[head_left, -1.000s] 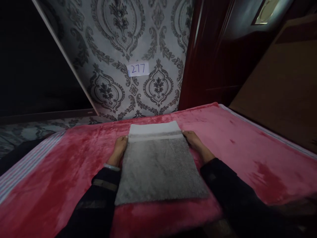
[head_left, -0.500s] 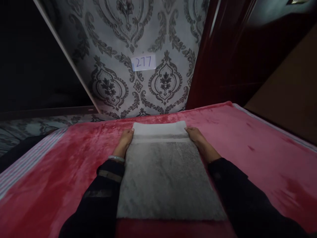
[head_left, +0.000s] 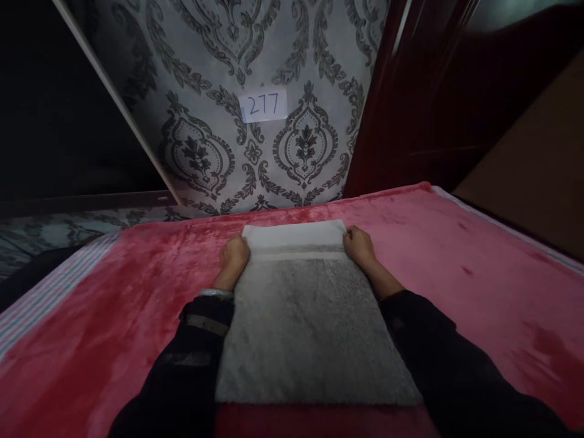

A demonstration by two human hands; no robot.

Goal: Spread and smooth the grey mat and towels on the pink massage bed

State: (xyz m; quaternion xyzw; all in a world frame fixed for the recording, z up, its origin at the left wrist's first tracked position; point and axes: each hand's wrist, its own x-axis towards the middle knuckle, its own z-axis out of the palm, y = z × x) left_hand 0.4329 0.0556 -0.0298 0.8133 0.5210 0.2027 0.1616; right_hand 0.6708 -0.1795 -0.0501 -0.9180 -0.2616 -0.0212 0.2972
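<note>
A grey towel with a plush face lies lengthwise in front of me. Across its far end runs a smooth white strip, with a thin grey line and a paler band below it. My left hand is closed on the far left corner, a silvery bracelet at its wrist. At the far right corner, my right hand pinches the edge with curled fingers. Between the hands the far edge is stretched nearly straight. The fingertips under the edge are partly hidden.
Beneath the towel is a red and pink plush blanket with a striped border at left. Patterned wallpaper carries a paper marked 277. A dark screen stands at left, a dark red panel at right.
Both hands have curled more tightly around the towel's far corners, their backs turned up more. The far edge now looks straighter. The towel's near end is about where it was.
</note>
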